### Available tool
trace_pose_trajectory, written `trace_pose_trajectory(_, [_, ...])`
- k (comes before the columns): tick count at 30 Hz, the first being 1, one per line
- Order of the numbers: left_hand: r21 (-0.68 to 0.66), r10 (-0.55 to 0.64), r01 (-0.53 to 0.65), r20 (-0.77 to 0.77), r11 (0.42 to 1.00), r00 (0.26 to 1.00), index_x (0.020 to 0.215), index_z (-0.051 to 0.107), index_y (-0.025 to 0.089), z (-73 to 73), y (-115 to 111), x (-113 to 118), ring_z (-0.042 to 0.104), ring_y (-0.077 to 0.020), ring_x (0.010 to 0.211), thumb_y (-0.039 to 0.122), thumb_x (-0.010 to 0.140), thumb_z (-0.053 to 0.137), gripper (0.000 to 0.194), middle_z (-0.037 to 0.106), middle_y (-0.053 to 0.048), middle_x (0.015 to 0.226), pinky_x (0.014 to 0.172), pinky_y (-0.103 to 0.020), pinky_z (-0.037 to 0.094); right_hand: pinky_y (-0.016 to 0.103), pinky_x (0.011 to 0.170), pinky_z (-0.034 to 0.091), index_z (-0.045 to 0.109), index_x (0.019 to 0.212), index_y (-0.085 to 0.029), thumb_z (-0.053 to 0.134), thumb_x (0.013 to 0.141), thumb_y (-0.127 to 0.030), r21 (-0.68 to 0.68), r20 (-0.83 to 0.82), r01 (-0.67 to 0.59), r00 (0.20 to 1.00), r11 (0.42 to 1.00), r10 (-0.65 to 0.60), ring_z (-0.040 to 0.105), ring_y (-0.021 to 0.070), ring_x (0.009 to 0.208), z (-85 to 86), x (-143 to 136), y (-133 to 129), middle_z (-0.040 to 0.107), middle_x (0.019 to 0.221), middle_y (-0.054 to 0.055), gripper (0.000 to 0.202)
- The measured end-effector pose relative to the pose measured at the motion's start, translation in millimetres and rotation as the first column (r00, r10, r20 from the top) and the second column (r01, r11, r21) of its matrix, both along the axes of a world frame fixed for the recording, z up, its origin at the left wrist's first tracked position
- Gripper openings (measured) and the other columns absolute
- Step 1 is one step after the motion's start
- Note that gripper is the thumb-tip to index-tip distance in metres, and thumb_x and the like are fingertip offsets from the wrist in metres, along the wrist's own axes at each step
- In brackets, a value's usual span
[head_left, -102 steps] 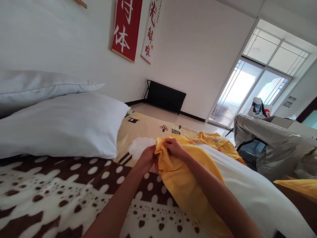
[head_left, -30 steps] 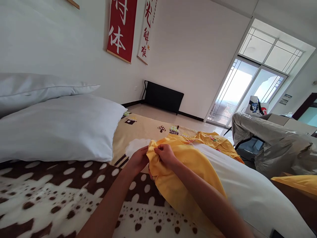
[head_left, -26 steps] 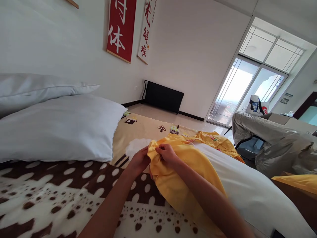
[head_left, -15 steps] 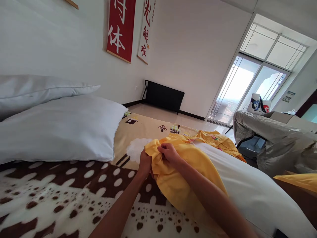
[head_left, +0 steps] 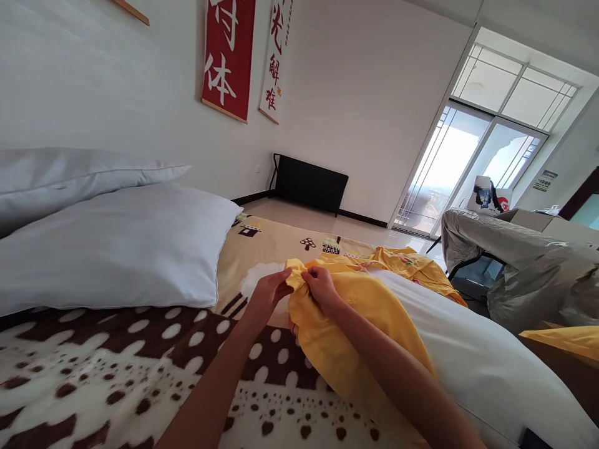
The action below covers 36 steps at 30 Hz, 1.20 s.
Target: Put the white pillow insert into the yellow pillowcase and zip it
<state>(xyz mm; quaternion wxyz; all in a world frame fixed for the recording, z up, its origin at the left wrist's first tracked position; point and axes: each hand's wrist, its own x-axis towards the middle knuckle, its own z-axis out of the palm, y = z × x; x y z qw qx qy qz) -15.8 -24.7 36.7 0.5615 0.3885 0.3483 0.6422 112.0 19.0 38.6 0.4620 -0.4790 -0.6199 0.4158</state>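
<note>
A yellow cloth [head_left: 374, 299] is partly drawn over a white pillow [head_left: 449, 337] that lies on the bed at the right. My left hand [head_left: 270, 292] pinches the gathered edge of the yellow cloth from the left. Close beside it, my right hand [head_left: 322, 290] grips the same bunched edge, fingers closed. The rest of the cloth hangs below and to the right of my hands, under my right forearm. More yellow cloth with a printed pattern [head_left: 412, 268] lies beyond the white pillow.
Two white pillows [head_left: 121, 249] are stacked at the left on a brown and cream patterned blanket [head_left: 187, 368]. A black folded frame [head_left: 309, 184] stands by the far wall. Grey plastic-covered furniture [head_left: 524, 268] and a box with yellow cloth [head_left: 566, 343] are at the right.
My left hand has come out from under the cloth's edge and now holds it at fingertip from the left. My right hand has barely moved.
</note>
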Motion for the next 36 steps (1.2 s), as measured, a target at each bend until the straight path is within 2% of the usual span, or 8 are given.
trace_pose_trajectory(8, [-0.020, 0.176, -0.184, -0.201, 0.983, 0.964, 0.061, 0.065, 0.010, -4.9, 1, 2, 0.053, -0.0155, 0.062, 0.032, 0.050, 0.081, 0.029, 0.058, -0.001, 0.057, 0.055, -0.022, 0.041, 0.022, 0.050, 0.029, 0.048, 0.062, -0.018, 0.053, 0.072, -0.031, 0.101, 0.112, -0.015, 0.994, 0.995, 0.004, 0.038, 0.0086, 0.054, 1.8, -5, -8, 0.044, 0.056, -0.006, 0.017])
trace_pose_trajectory(15, [-0.107, 0.032, -0.047, -0.132, 0.993, 0.991, 0.078, 0.069, 0.012, -3.9, -4, 1, 0.059, -0.0181, 0.065, 0.029, 0.053, 0.079, 0.032, 0.066, -0.004, 0.069, 0.059, -0.025, 0.045, 0.022, 0.052, 0.027, 0.046, 0.059, -0.018, 0.052, 0.075, -0.024, 0.199, 0.204, -0.045, 0.979, 0.979, 0.004, 0.036, 0.0085, 0.055, -1.1, -9, -15, 0.041, 0.055, -0.006, 0.018])
trace_pose_trajectory(18, [-0.162, -0.010, 0.003, -0.038, 0.987, 0.999, 0.081, 0.069, 0.012, -7.5, -1, -5, 0.060, -0.0180, 0.067, 0.029, 0.053, 0.080, 0.035, 0.068, -0.005, 0.074, 0.060, -0.026, 0.046, 0.022, 0.051, 0.030, 0.050, 0.060, -0.018, 0.053, 0.075, -0.023, 0.163, 0.236, -0.120, 0.968, 0.979, 0.079, 0.039, 0.0080, 0.052, 8.1, -3, -14, 0.045, 0.054, -0.006, 0.015])
trace_pose_trajectory(22, [-0.270, 0.051, -0.032, 0.063, 0.962, 0.997, 0.074, 0.066, 0.011, -14.3, 9, -17, 0.058, -0.0139, 0.060, 0.020, 0.051, 0.078, 0.028, 0.066, -0.003, 0.070, 0.053, -0.023, 0.044, 0.020, 0.048, 0.036, 0.061, 0.076, -0.016, 0.058, 0.074, -0.023, 0.032, 0.258, -0.164, 0.955, 0.986, 0.150, 0.051, 0.0076, 0.052, 48.0, 43, -5, 0.060, 0.065, -0.002, 0.007])
trace_pose_trajectory(25, [-0.307, 0.075, -0.033, 0.128, 0.951, 0.989, 0.071, 0.063, 0.012, -15.6, 15, -22, 0.057, -0.0124, 0.057, 0.012, 0.053, 0.072, 0.019, 0.064, -0.002, 0.067, 0.052, -0.022, 0.045, 0.018, 0.044, 0.033, 0.057, 0.072, -0.016, 0.061, 0.075, -0.027, 0.011, 0.307, 0.068, 0.949, 0.998, -0.068, 0.049, 0.0062, 0.047, 78.3, 106, -6, 0.058, 0.063, -0.001, 0.012])
trace_pose_trajectory(27, [-0.302, 0.054, -0.003, 0.161, 0.953, 0.985, 0.070, 0.062, 0.012, -14.4, 16, -21, 0.058, -0.0130, 0.057, 0.010, 0.055, 0.068, 0.016, 0.064, -0.003, 0.066, 0.054, -0.023, 0.047, 0.019, 0.041, 0.030, 0.053, 0.059, -0.016, 0.065, 0.074, -0.034, -0.035, 0.375, 0.144, 0.919, 0.989, -0.121, 0.046, 0.0071, 0.043, 87.2, 149, -18, 0.053, 0.053, -0.001, 0.026])
trace_pose_trajectory(31, [-0.287, -0.043, 0.085, 0.148, 0.954, 0.988, 0.074, 0.064, 0.009, -8.5, 8, -16, 0.060, -0.0158, 0.059, 0.012, 0.057, 0.071, 0.019, 0.065, -0.006, 0.070, 0.054, -0.025, 0.049, 0.022, 0.048, 0.035, 0.055, 0.055, -0.015, 0.062, 0.074, -0.054, -0.206, 0.446, 0.056, 0.894, 0.977, 0.043, 0.048, 0.0090, 0.050, 78.0, 206, -62, 0.055, 0.054, 0.002, 0.044])
trace_pose_trajectory(36, [-0.311, -0.137, 0.166, 0.114, 0.936, 0.984, 0.077, 0.065, 0.008, 19.4, -13, -2, 0.063, -0.0221, 0.062, 0.010, 0.057, 0.073, 0.022, 0.068, -0.010, 0.072, 0.053, -0.029, 0.052, 0.022, 0.064, 0.043, 0.067, 0.082, -0.017, 0.069, 0.073, -0.046, -0.365, 0.186, -0.284, 0.911, 0.887, 0.369, 0.060, 0.0127, 0.074, 50.3, 213, -109, 0.067, 0.086, 0.005, 0.031])
